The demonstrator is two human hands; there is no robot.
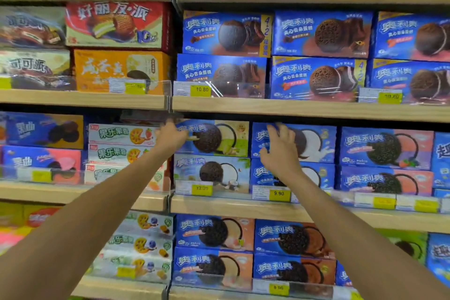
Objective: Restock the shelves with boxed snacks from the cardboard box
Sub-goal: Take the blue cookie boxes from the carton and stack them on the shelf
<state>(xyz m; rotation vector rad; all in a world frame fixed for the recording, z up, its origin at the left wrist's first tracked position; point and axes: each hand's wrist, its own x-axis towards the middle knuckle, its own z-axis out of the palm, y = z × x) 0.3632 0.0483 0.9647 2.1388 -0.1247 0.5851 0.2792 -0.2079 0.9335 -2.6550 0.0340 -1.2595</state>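
Both my arms reach up to the third shelf [231, 208] of a snack rack. My left hand [170, 137] grips the left end of a blue-and-green cookie box [219, 139] that lies on top of a coconut-flavoured cookie box [211, 172]; its thumb lies across the box front. My right hand [280, 147] rests with spread fingers on the front of the neighbouring blue-and-white cookie box [314, 143], fingertips near its top edge. No cardboard box is in view.
Every shelf is packed with boxed snacks two high: blue cookie boxes [316, 34] above, orange-tinted cookie boxes [214, 234] below, fruit biscuit boxes [117, 134] to the left. Clear plastic rails with yellow price tags [278, 193] run along the shelf fronts.
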